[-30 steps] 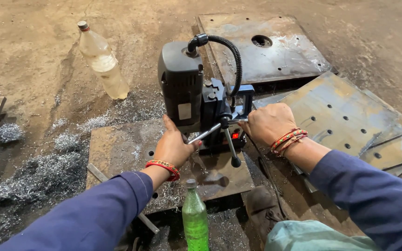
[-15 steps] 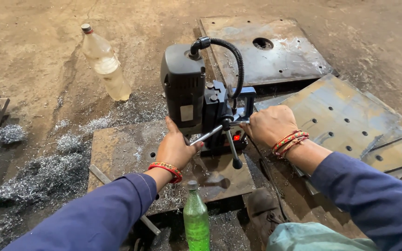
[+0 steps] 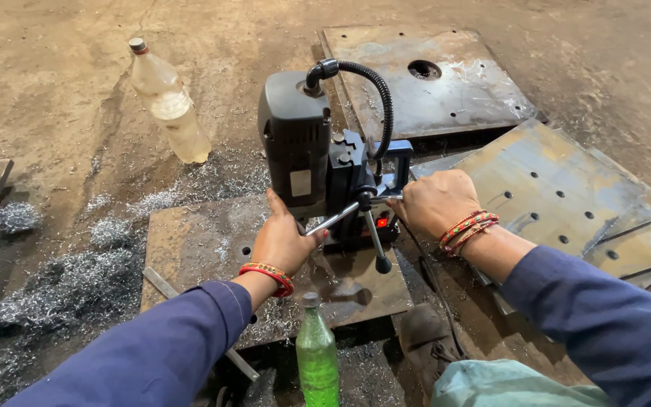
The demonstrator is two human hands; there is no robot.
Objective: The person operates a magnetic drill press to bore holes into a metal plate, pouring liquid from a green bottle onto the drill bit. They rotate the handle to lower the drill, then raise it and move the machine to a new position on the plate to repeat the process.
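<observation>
While one black magnetic drill stands upright on the near rusty steel plate, both hands are on it. Closed fingers of the left hand grip one chrome feed-handle spoke at the drill's near side. At the right side of the drill the right hand is curled into a fist, though what it grips is hidden. Three plates can be counted: the near one, a grey plate far behind with one large hole, and a drilled plate to the right. Two bottles show: a clear one far left and a green one nearest. Metal shavings litter the dirt floor at left.
</observation>
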